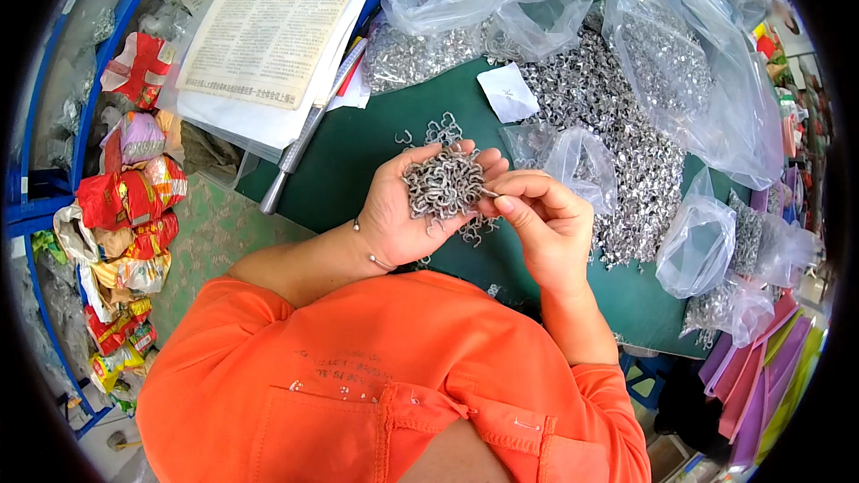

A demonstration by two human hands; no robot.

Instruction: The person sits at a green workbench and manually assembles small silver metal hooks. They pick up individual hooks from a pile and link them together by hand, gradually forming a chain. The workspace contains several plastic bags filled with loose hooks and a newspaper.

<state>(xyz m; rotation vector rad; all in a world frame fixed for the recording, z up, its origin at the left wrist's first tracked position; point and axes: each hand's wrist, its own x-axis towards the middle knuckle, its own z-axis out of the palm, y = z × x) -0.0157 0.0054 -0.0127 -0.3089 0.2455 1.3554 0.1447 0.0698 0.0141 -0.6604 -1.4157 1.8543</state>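
My left hand is cupped palm up over the green tabletop, bearing a heap of small curved metal hooks. At the right side of that heap, thumb and forefinger of my right hand are pinched on a single small metal hook, seen mostly edge-on. More of these hooks lie loose on the green table, just beyond the left fingers and below them. The right fingers come close to the left fingertips.
A broad pile of shiny metal pieces covers the table's right side, with clear plastic bags around it. Back left lies a newspaper beside a long metal tool. Blue shelving with colourful packets stands left; purple and pink strips hang right.
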